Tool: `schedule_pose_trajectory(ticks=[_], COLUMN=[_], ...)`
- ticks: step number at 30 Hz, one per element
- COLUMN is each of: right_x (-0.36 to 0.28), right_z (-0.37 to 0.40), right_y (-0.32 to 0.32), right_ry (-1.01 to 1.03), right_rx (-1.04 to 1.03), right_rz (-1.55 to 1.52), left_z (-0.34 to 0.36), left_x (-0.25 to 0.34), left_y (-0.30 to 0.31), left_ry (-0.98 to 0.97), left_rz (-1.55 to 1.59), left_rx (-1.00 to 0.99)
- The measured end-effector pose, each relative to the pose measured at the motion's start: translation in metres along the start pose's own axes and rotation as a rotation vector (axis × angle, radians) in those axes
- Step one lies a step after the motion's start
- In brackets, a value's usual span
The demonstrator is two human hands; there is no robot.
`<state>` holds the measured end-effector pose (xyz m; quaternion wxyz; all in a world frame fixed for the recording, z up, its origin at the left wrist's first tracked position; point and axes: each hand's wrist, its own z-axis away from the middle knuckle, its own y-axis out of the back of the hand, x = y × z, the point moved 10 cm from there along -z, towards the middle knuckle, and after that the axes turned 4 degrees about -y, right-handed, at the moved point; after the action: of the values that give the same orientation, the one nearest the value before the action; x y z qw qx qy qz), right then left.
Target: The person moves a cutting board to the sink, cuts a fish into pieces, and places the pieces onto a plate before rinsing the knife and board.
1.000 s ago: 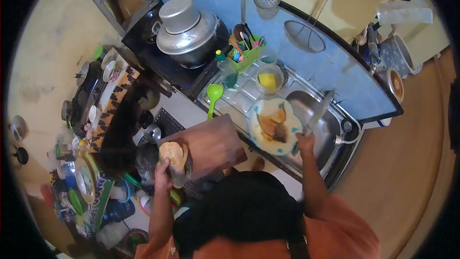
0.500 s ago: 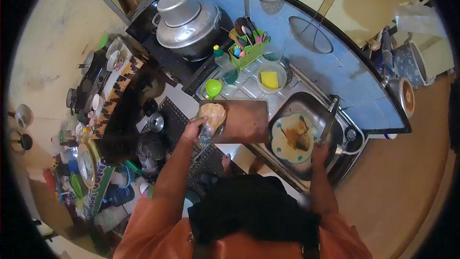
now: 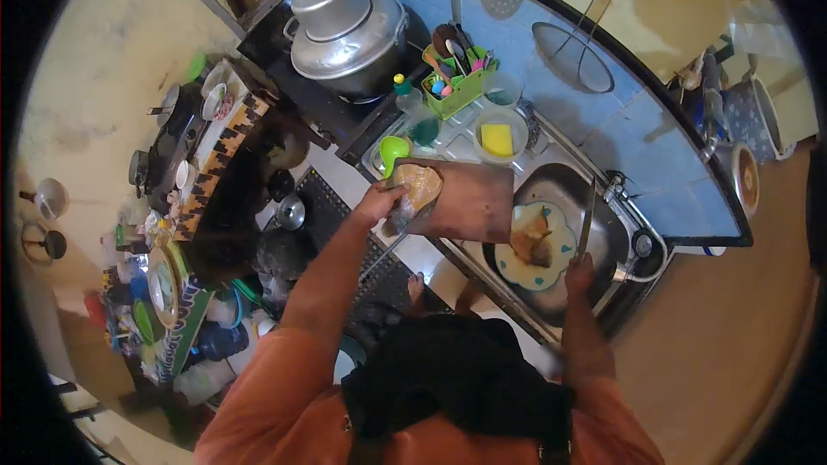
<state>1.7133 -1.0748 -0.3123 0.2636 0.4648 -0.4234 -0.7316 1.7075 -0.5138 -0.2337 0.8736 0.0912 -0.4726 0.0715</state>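
Note:
My left hand (image 3: 381, 201) is closed around the left end of a brown cutting board (image 3: 478, 201). Beneath its thumb, on the board, lies a pale tan lump (image 3: 420, 186) with clear plastic bunched at its lower side. The board's right end overlaps the sink (image 3: 607, 198) and the edge of a flower-patterned plate (image 3: 564, 228) in it. Brown pieces of food (image 3: 532, 243) lie on that plate. Over the right part of the sink, my right hand (image 3: 581, 274) is wrapped around the handle of a knife (image 3: 588, 220), its blade pointing away from me.
A bowl with a yellow sponge (image 3: 496, 139), a green ladle (image 3: 394, 150), a soap bottle (image 3: 419, 120) and a green utensil holder (image 3: 457, 86) stand behind the board. A large pot (image 3: 349, 56) sits on the stove. The faucet (image 3: 617, 185) rises at the sink's right side.
The board and the lump have moved right and slightly away from me, closer over the plate. My right hand has turned the knife so its blade stands straighter.

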Motion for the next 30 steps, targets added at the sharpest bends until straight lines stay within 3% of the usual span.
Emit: schedule_pose_trajectory(ticks=[5,7,8,10,11,13,14,17,19,20,22,23,24,25,26,30], right_x=[-0.01,-0.018,-0.026,-0.038,-0.046,-0.058,-0.066,-0.097,-0.114,-0.124,-0.15,-0.157,-0.165,-0.188,-0.197,-0.231], right_z=[0.008,0.024,0.035,0.06,0.072,0.098,0.11,0.144,0.161,0.167,0.18,0.189,0.199,0.205,0.208,0.217], right_y=[0.019,0.036,0.044,0.059,0.064,0.067,0.063,0.064,0.059,0.056,0.057,0.046,0.036,0.04,0.037,0.031], right_ry=[0.017,0.052,0.095,0.102,0.116,0.097,0.082,0.138,0.139,0.146,0.232,0.212,0.191,0.32,0.317,0.492], right_rx=[0.084,0.062,0.03,0.028,0.015,-0.065,-0.158,-0.313,-0.342,-0.377,-0.427,-0.517,-0.608,-0.575,-0.575,-0.446], right_rz=[-0.005,-0.086,-0.167,-0.206,-0.248,-0.382,-0.52,-0.482,-0.472,-0.465,-0.361,-0.358,-0.356,-0.265,-0.268,-0.24], left_z=[-0.015,-0.003,-0.005,0.012,0.017,0.037,0.023,-0.038,-0.058,-0.056,-0.025,-0.013,-0.005,-0.001,-0.001,-0.004], left_x=[0.008,0.041,0.043,0.076,0.086,0.102,0.094,0.041,0.011,0.009,0.055,0.066,0.069,0.063,0.058,0.06], left_y=[0.001,-0.006,-0.01,-0.023,-0.029,-0.053,-0.057,-0.076,-0.089,-0.093,-0.096,-0.098,-0.094,-0.088,-0.086,-0.076], left_ry=[-0.191,-0.498,-0.503,-0.777,-0.785,-0.294,-0.298,-0.316,-0.195,-0.198,-0.499,-0.501,-0.385,-0.267,-0.268,-0.391], left_rz=[-0.218,-0.386,-0.381,-0.715,-0.708,-0.346,-0.342,-0.261,-0.632,-0.632,-0.951,-0.953,-0.975,-0.997,-1.0,-0.952], left_rx=[0.012,0.046,0.035,0.126,0.118,-0.1,-0.112,-0.207,-0.238,-0.242,-0.05,-0.055,-0.054,-0.051,-0.054,0.061])
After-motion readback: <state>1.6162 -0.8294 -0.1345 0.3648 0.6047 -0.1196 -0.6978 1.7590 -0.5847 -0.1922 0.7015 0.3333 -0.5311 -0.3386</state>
